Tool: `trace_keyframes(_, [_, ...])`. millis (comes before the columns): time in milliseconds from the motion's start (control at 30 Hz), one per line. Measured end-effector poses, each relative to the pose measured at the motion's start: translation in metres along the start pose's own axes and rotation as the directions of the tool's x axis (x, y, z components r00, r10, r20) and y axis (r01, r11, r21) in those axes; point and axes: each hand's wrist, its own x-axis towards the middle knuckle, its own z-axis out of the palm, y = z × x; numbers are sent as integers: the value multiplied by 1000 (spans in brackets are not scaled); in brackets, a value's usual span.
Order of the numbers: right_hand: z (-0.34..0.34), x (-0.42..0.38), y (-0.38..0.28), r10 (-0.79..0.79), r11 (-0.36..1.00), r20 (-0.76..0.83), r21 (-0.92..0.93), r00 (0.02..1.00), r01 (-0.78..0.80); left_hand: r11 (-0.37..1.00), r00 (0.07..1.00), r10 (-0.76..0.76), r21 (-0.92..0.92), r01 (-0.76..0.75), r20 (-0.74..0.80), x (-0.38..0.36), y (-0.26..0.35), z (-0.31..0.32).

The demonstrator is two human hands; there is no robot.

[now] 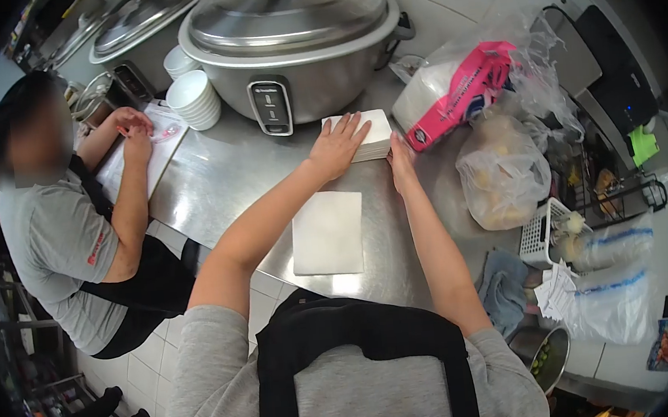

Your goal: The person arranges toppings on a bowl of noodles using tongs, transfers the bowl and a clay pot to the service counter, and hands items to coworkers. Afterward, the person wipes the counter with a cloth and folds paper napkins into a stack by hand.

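Note:
A stack of white paper napkins (373, 151) stands on the steel counter in front of the rice cooker. My left hand (338, 146) lies over its left side and top, fingers stretched and spread. Against the stack's right side is my right hand (402, 163), its visible fingers straight and upright; part of this hand is hidden. Closer to my body, a lower flat pile of white napkins (327, 234) rests on the counter, touched by neither hand. Right of my right hand leans an opened pink-and-clear plastic pack (459, 90) with white contents.
A large rice cooker (299, 76) and stacked white bowls (194, 99) stand at the back. Plastic bags (503, 170), a white basket (541, 232) and a blue cloth (505, 289) line the right side. A co-worker (74, 231) works at a white board (139, 158) on the left.

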Motion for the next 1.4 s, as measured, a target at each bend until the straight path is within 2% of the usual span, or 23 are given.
trace_keyframes(67, [14,17,-1,-28,997,9,-70,1000,28,987,986,-161,16,161,46,1,1,-2])
trace_keyframes(100, [19,23,-1,-30,997,19,-64,999,32,978,983,-185,97,186,-22,1,3,-2])
trace_keyframes(200, [26,30,-7,-26,1000,67,-10,997,27,958,971,-239,163,236,-1,5,5,-2])
trace_keyframes(300, [18,35,7,-49,999,53,-20,997,50,963,969,-246,106,247,-20,3,3,-1])
trace_keyframes(333, [16,26,-3,-24,999,-72,35,997,27,965,971,-240,103,241,-19,2,3,-4])
trace_keyframes(367, [12,20,-8,4,996,-194,92,981,14,968,967,-249,-38,247,-51,3,1,-9])
trace_keyframes(400, [8,13,-12,1,995,-202,94,979,18,954,962,-260,-178,243,-80,4,0,-13])
trace_keyframes(433, [0,7,-13,7,1000,-182,8,983,-6,959,941,-266,-156,237,-207,8,-4,-15])
trace_keyframes(467, [-6,3,-13,16,996,-162,-80,987,-30,960,943,-261,-160,231,-208,12,-8,-25])
trace_keyframes(533, [-12,3,-12,-29,998,-166,-68,986,18,841,919,-385,-441,314,-82,15,-17,-46])
trace_keyframes(567, [-13,5,-12,-74,996,-160,-53,984,66,725,911,-408,-629,281,-64,8,-23,-53])
trace_keyframes(600, [-15,9,-15,-74,996,-156,-57,985,66,723,909,-412,-630,283,-65,-6,-27,-50])
trace_keyframes(667, [-16,21,-23,-57,997,-96,-55,994,52,224,749,-660,-938,264,53,-35,-28,-32])
trace_keyframes(700, [-14,29,-27,-58,997,-92,-52,994,54,229,748,-662,-937,265,50,-41,-26,-24])
trace_keyframes(733, [-12,36,-28,-13,1000,-29,-24,999,13,-189,608,-725,-942,277,324,-50,-23,-15])
trace_keyframes(767, [-10,41,-28,31,1000,39,-3,999,-31,-574,463,-658,-794,203,594,-57,-22,-6])
trace_keyframes(800, [-7,47,-28,33,999,51,-5,998,-33,-574,455,-665,-795,197,592,-57,-24,2])
trace_keyframes(867, [2,57,-32,164,985,49,-57,985,-161,-778,480,-491,-614,134,727,-49,-26,11])
trace_keyframes(900, [6,61,-32,164,985,60,-63,985,-160,-753,571,-450,-635,172,687,-48,-26,15])
trace_keyframes(1033, [7,60,-26,244,968,50,-80,969,-239,-718,615,-435,-666,204,657,-32,-17,10])
trace_keyframes(1133, [1,59,-21,209,974,61,-101,976,-202,-695,643,-439,-691,200,627,-25,-18,13])
trace_keyframes(1233, [-3,52,-19,144,974,-22,-174,989,-146,-675,666,-412,-699,235,622,-20,-17,5])
trace_keyframes(1400, [-4,39,-19,112,955,-65,-269,992,-126,-652,660,-403,-705,279,634,-18,-17,3])
